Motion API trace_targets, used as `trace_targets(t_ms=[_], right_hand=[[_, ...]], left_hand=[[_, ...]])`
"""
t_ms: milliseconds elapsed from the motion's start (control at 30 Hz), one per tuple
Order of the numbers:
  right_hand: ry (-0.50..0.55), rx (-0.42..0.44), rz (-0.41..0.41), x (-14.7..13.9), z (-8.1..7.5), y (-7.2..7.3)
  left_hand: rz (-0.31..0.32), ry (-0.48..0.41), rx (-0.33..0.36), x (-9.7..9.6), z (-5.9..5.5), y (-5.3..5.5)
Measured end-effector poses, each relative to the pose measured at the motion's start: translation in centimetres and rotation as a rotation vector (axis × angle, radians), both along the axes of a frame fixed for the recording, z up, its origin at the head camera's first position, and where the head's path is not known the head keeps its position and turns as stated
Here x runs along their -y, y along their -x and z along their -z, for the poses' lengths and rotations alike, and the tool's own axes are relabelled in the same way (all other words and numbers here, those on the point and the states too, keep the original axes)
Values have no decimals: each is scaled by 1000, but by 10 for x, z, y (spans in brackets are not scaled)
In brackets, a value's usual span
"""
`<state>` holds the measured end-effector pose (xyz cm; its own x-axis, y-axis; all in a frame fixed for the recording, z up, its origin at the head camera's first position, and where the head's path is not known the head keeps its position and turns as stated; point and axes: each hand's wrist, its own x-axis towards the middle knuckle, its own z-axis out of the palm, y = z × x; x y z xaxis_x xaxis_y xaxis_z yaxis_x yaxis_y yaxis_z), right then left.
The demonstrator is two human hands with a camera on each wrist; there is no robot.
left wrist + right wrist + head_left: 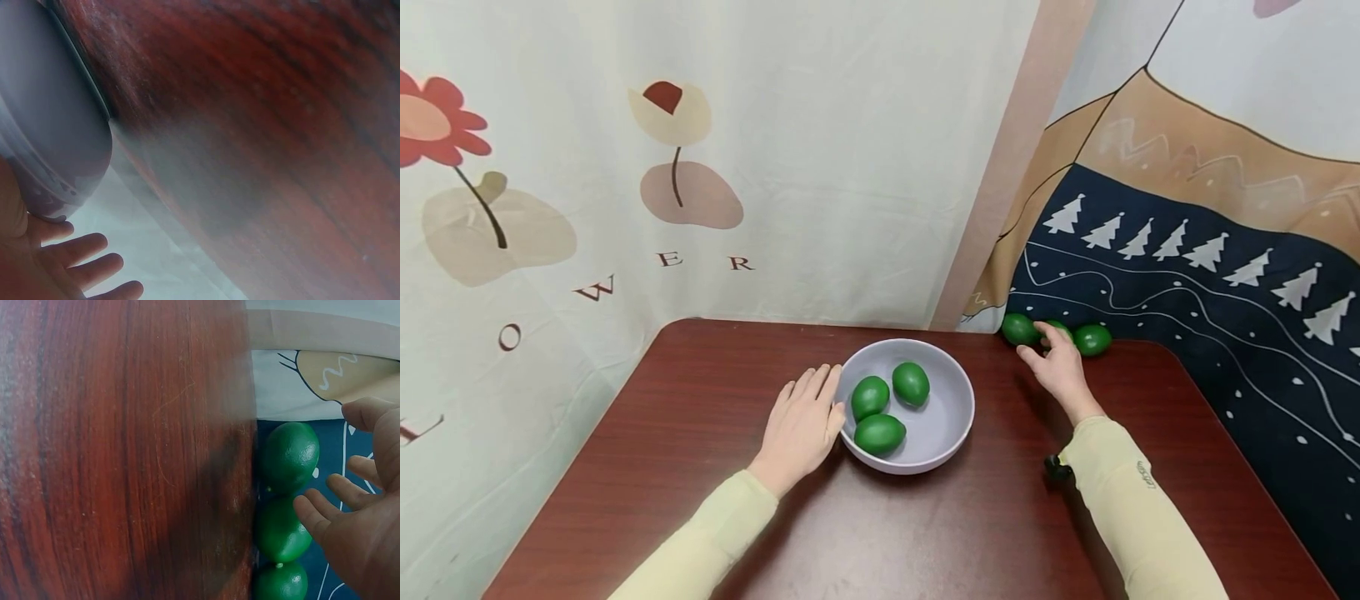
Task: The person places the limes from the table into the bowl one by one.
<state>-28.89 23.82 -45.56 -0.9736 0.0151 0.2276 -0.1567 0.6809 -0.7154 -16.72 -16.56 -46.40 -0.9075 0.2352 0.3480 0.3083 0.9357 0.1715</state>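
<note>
Bowl point(953, 417), round, lavender, holding three oval green fruits point(880, 434); left hand point(799, 425) straight-fingered against side, apparently steadying. Right hand point(1063, 369), grip apart, empty, near three matching fruits point(1092, 340) at red-brown wooden surface's point(985, 525) edge.

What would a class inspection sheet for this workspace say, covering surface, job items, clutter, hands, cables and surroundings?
Surface: table reddish-brown, wood-grained, with a light reflection near the front.
Job items: pale bowl upright, with three green fruits inside; three more green fruits in a row at the far edge.
Clutter: nothing seen loose; a small black item is at the right wrist.
Left hand: fingers extended, beside the bowl.
Right hand: fingers apart, at the far row, holding nothing; contact unclear.
Cables: nothing seen.
Surroundings: white flower-print cloth behind; navy tree-print cloth at right.
</note>
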Motion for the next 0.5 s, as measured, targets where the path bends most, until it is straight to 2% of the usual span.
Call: trace_targets(t_ms=[267,500], right_hand=[[16,43,15,-1,-3,5],[43,35,40,-2,3,10]], left_hand=[[-3,6,9,0,-1,0],[1,-2,0,0,1,1]])
